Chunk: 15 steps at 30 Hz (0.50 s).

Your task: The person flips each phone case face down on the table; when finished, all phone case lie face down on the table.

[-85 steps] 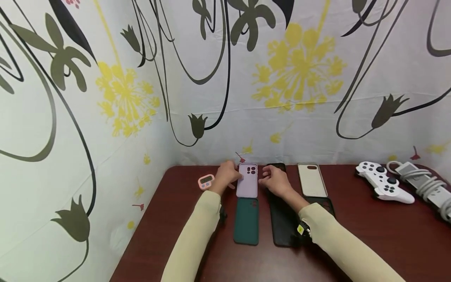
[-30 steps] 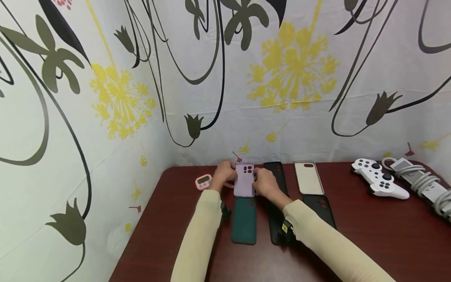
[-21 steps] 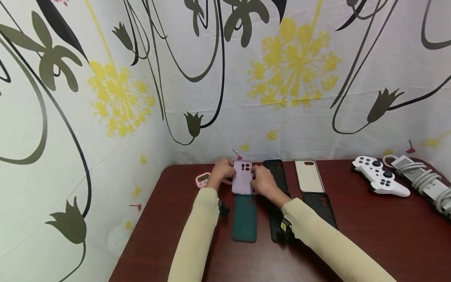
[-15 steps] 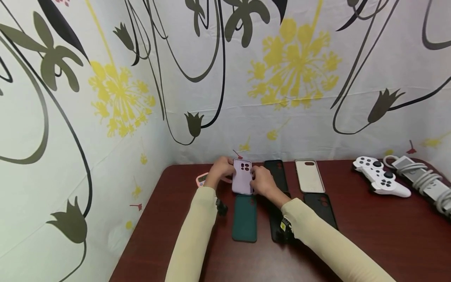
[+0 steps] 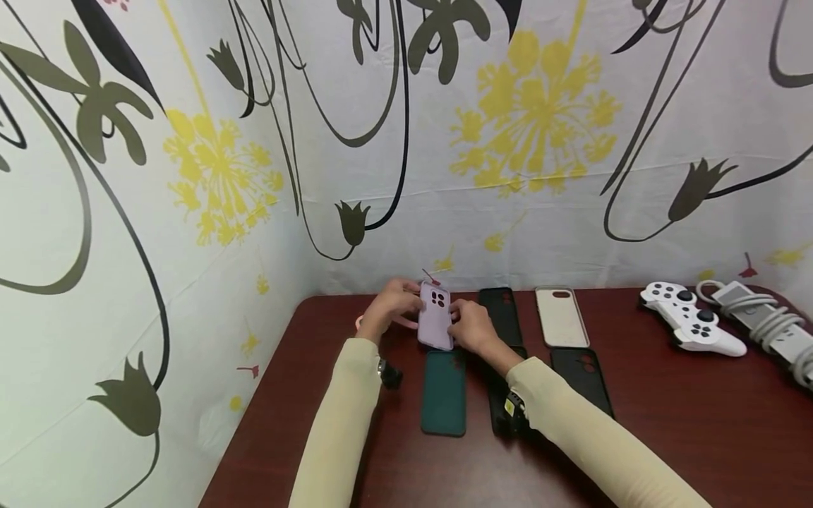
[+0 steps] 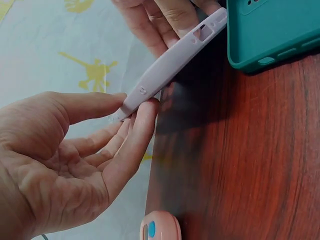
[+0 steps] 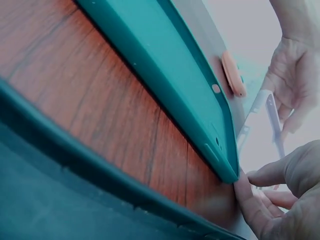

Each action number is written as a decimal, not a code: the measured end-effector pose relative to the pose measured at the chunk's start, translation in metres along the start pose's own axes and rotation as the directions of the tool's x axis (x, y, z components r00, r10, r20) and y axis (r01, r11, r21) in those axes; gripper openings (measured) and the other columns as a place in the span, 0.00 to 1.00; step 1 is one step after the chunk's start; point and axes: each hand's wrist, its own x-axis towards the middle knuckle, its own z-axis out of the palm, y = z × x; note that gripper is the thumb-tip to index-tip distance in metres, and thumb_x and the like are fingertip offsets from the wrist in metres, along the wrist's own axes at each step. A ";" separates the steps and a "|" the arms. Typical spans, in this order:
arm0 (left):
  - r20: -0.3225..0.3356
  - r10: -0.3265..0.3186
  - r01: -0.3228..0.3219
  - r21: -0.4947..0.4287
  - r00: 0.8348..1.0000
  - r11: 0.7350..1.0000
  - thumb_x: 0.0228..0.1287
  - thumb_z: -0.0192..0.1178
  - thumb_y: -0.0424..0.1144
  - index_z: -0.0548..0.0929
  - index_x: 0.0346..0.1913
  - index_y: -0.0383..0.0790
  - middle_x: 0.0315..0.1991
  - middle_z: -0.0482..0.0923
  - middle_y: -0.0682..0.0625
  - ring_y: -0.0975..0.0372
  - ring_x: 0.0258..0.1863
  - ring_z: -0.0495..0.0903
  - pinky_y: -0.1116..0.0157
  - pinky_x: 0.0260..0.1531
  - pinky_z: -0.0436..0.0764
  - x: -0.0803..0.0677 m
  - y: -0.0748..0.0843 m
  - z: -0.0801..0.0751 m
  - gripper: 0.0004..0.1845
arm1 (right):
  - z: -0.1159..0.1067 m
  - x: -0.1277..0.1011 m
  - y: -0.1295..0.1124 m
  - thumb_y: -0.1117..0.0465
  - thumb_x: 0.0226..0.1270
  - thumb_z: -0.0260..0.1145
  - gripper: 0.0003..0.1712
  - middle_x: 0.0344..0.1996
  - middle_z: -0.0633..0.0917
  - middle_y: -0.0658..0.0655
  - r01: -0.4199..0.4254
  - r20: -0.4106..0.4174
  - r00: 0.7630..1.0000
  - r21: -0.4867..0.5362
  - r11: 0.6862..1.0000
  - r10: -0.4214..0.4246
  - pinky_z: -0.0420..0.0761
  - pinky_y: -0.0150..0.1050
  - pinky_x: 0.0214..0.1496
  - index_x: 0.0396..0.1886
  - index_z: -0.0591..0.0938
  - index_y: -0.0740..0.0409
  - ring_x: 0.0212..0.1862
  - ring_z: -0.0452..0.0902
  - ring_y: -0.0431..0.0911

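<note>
The head view is evenly and brightly lit from above and in front, with soft, short shadows under the sleeves on the dark red table (image 5: 699, 423). A faint sheen lies along the table's right half. The wide lens bends the patterned wall (image 5: 540, 141) outward, so lines curve towards the frame's edges. The middle is sharp enough; small details far off are soft. The left wrist view is dimmer and cooler, with a dark shadow on the wood beneath the lilac case (image 6: 172, 65). The right wrist view is hazy, its near foreground blurred and its bright background washed out.
</note>
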 end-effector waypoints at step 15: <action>0.029 0.009 -0.009 -0.006 1.000 1.000 0.73 0.63 0.32 0.74 0.74 0.36 0.59 0.81 0.37 0.47 0.57 0.84 0.44 0.51 0.90 0.002 0.001 -0.009 0.28 | 0.004 0.006 0.002 0.68 0.70 0.70 0.23 0.48 0.86 0.64 -0.015 0.102 0.995 0.172 0.985 -0.002 0.90 0.38 0.31 0.63 0.82 0.66 0.28 0.87 0.44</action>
